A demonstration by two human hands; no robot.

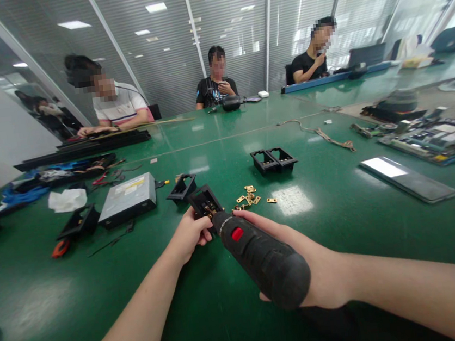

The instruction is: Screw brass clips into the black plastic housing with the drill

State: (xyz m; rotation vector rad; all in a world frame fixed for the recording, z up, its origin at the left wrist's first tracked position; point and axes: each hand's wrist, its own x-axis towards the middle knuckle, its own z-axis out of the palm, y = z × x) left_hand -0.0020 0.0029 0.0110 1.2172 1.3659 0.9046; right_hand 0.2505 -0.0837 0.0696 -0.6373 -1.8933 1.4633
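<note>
My right hand [303, 260] is wrapped round a black electric screwdriver [262, 259] with a red button, its tip pointing into a small black plastic socket frame [203, 199]. My left hand [189, 234] pinches the near edge of that frame and holds it on the green table [227, 313]. Just right of the frame lie several small brass pieces [250, 196]. A second black frame [182, 188] stands to the left, and a joined pair of frames [274, 160] stands farther back.
A grey optical drive [127, 199], white tissue [67, 199], an orange-handled tool [60, 247] and black parts lie at the left. Circuit boards [433, 136] and a flat grey panel [408, 178] lie at the right. Three people sit at the far side.
</note>
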